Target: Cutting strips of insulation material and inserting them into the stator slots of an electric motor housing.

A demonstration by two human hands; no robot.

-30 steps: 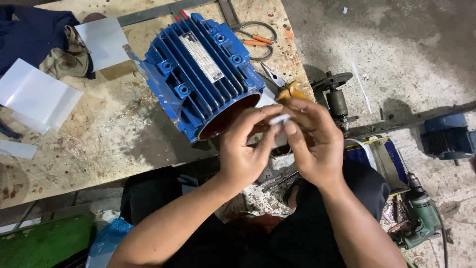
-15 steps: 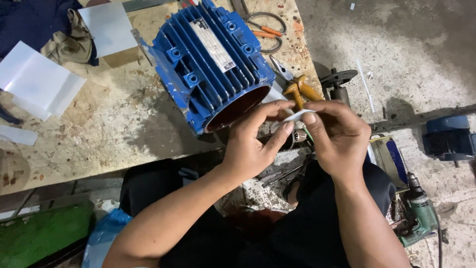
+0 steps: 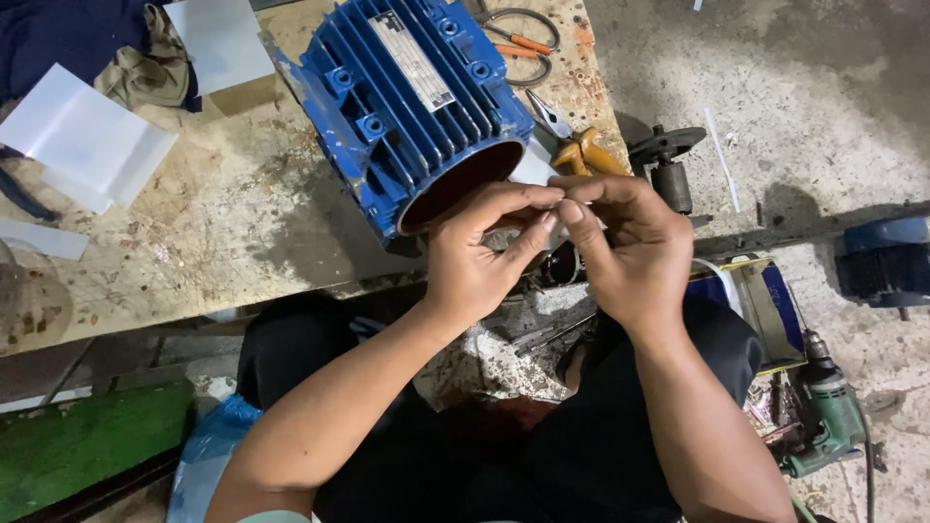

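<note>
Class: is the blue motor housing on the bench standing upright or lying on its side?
On its side: the blue motor housing shows its round open end facing sideways.

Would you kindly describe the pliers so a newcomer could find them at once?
Start at the big blue finned motor housing on the workbench. Just right of its open end, above the right hand, lie the pliers; only they have yellow grips, unlike the orange-handled scissors behind.

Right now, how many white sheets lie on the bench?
3: one white sheet at far left, another by the cloth at top, a third at the left edge. More may lie hidden.
</note>
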